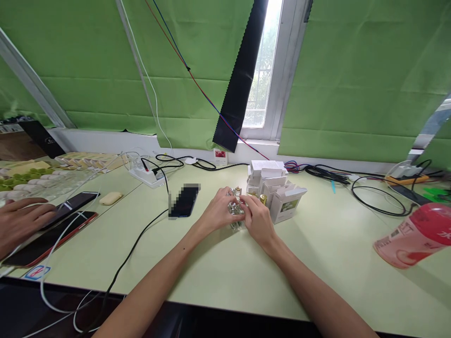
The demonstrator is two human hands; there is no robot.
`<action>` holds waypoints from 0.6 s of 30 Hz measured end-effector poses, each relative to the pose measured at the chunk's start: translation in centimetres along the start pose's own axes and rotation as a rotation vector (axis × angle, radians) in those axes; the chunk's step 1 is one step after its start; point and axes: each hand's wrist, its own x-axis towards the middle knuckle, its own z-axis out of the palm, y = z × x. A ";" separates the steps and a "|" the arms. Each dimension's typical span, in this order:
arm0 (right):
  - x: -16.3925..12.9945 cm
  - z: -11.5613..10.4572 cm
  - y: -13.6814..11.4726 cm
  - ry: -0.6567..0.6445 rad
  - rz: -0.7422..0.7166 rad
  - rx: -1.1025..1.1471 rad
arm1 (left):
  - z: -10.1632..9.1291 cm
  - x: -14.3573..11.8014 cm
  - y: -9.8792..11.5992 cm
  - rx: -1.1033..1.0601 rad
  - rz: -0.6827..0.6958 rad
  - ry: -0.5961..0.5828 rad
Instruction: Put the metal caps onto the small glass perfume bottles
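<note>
My left hand (217,212) and my right hand (258,219) meet at the middle of the pale green table (218,267). Both close around a small clear glass bottle (235,209) that rests on or just above the tabletop. More small bottles with gold caps (262,199) stand just behind it. Right behind them sits a cluster of small white boxes (278,192), some with open flaps. My fingers hide most of the held bottle.
A dark phone (183,202) lies left of my hands, with a black cable (141,234) running to a power strip (148,175). Another person's hand (21,224) rests on phones (56,230) at far left. A pink bottle (412,237) lies at right, black cables (373,192) behind.
</note>
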 end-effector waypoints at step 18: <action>-0.1 0.3 0.0 0.050 0.009 -0.043 | 0.1 0.1 -0.1 0.004 0.002 0.018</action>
